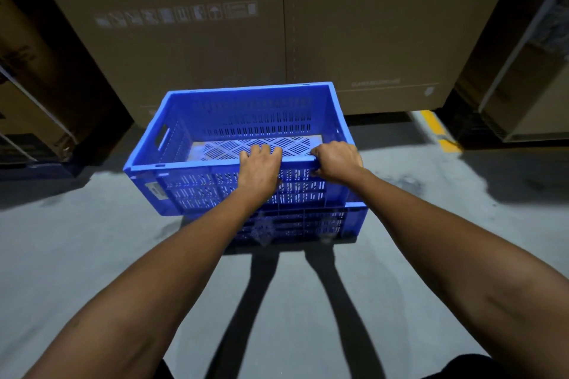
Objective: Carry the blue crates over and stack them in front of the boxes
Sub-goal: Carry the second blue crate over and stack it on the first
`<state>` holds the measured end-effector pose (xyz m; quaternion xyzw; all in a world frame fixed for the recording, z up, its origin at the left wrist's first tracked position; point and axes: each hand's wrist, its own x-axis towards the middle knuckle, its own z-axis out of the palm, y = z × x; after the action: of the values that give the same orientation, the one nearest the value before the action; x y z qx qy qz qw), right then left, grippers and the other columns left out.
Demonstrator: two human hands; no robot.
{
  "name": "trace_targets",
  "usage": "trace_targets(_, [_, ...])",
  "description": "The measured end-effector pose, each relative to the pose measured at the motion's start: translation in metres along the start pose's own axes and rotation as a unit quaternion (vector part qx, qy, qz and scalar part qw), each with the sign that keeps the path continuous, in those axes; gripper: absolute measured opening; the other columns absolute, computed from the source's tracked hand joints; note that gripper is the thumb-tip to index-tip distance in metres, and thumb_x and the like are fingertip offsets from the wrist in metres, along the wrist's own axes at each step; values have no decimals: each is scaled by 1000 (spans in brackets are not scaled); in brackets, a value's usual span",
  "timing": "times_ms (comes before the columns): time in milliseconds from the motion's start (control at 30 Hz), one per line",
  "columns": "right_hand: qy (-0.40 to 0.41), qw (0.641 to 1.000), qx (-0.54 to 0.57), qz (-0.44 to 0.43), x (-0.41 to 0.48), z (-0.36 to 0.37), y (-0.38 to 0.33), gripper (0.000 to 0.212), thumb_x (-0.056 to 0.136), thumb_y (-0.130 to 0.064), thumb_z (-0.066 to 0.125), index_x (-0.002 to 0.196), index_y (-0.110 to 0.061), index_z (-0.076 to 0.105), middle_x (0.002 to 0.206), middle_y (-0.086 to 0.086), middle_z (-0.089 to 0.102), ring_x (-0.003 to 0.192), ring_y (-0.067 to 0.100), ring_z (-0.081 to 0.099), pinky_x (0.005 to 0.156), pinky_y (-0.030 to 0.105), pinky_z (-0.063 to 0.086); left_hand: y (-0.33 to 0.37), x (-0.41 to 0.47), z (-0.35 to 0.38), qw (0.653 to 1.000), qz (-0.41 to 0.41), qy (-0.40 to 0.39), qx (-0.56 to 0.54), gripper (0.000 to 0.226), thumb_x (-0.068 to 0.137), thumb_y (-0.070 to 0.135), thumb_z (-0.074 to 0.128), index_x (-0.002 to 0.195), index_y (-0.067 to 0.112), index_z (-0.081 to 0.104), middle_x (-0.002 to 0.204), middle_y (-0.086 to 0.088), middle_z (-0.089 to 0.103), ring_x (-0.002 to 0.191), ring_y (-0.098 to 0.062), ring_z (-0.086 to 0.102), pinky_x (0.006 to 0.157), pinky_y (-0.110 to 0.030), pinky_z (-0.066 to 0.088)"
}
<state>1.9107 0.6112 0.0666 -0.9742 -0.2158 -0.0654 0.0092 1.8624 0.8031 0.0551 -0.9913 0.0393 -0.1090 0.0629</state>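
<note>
An empty blue slotted crate is in the middle of the view, skewed on top of a second blue crate that stands on the floor. My left hand grips the near rim of the top crate, fingers curled over the edge. My right hand grips the same rim just to the right. Both crates stand directly in front of two tall brown cardboard boxes.
More cardboard boxes stand at the left and at the right. A yellow floor line runs beside the right boxes. Grey concrete floor stretches toward me, with the shadow of my legs on it.
</note>
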Motion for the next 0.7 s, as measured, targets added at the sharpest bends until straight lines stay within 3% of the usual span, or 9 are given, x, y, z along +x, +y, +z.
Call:
trace_targets(300, [-32,999,-22,21,-13,-3,65,27,74,-47,71,91,-28,62,89,3,68,85,29,64,63,33,38,66,11,-8,1000,25,-4,-6,52,72,25,79,111,18,45,108,-11,56,101,-31,50,86,-49,41])
trace_targets(467, [-46,999,-21,17,-13,-6,60,29,75,-47,71,95,-28,63,95,3,69,89,28,64,66,35,41,60,8,-14,999,44,-19,-26,60,73,44,76,116,17,43,115,-12,54,107,-32,48,90,-49,40])
trace_targets(567, [-98,994,-30,23,-11,-15,54,53,68,-67,69,101,-26,63,100,2,69,94,26,64,67,34,41,47,11,-24,991,105,-56,-61,68,79,69,56,118,14,43,113,-13,54,105,-34,50,88,-50,40])
trace_targets(633, [-152,988,-7,39,-8,-24,48,77,56,-89,58,98,-25,64,99,0,68,91,24,63,70,34,43,36,12,-31,981,138,-99,-92,61,87,73,38,108,16,43,104,-13,57,96,-34,53,85,-49,43])
trace_targets(700, [-172,984,14,46,-5,-27,38,93,48,-100,43,95,-23,64,99,1,67,88,24,61,74,37,47,19,15,-34,978,121,-126,-112,57,91,72,21,97,21,44,95,-12,62,91,-32,56,89,-52,42])
